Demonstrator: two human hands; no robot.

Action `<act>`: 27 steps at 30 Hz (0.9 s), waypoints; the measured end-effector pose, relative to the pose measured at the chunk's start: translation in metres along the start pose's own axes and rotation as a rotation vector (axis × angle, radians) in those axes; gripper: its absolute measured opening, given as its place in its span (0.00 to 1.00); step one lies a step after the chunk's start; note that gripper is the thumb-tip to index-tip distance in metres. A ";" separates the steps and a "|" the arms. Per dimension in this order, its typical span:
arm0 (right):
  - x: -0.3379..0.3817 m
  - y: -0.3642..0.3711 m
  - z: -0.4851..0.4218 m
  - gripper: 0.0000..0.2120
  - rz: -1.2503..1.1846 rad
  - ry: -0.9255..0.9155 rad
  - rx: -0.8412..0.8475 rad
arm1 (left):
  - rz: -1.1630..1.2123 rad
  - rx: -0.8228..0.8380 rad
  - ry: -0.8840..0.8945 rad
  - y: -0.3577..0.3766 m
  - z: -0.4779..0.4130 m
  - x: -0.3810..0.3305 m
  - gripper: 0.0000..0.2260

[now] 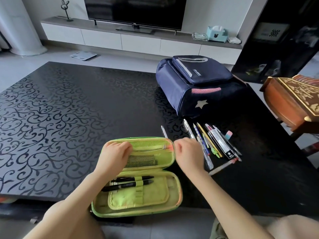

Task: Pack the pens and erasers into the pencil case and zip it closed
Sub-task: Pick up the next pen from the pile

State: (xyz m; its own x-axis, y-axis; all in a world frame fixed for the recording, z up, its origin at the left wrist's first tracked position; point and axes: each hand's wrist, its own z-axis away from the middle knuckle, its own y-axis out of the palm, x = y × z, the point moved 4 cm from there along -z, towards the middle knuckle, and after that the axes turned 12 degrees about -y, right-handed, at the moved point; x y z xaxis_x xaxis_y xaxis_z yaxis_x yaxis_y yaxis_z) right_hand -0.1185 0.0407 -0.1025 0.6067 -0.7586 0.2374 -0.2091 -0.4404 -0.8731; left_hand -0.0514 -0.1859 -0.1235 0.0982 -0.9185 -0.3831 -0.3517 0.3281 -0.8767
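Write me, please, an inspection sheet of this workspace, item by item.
Surface: black table with a swirl pattern.
Job's things: green pencil case lies open, with two black pens under its elastic loop; loose pens and a pink-blue eraser lie on the table to its right.
Clutter: navy backpack behind the loose pens.
Grippers: left hand rests on the case's lid, grip unclear; right hand hovers beside the case, fingers loosely curled, nothing seen in it.
Cables: nothing seen.
Surroundings: television on a low cabinet; carved wooden box at the right.
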 end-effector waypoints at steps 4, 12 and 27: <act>-0.079 -0.028 0.034 0.14 0.201 0.378 -0.040 | -0.060 -0.027 -0.027 0.000 -0.013 -0.001 0.10; -0.143 -0.028 0.024 0.14 0.452 0.423 0.336 | -0.088 0.017 -0.004 0.009 -0.023 -0.040 0.03; -0.124 -0.034 0.010 0.04 0.307 0.515 0.550 | -0.160 0.062 -0.142 -0.002 -0.022 -0.027 0.03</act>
State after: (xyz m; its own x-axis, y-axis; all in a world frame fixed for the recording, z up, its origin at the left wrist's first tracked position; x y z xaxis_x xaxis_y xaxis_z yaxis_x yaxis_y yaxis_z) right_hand -0.1794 0.1547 -0.1068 0.1263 -0.9920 0.0025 0.1791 0.0203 -0.9836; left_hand -0.0735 -0.1671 -0.1050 0.2800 -0.9210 -0.2708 -0.2638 0.1974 -0.9442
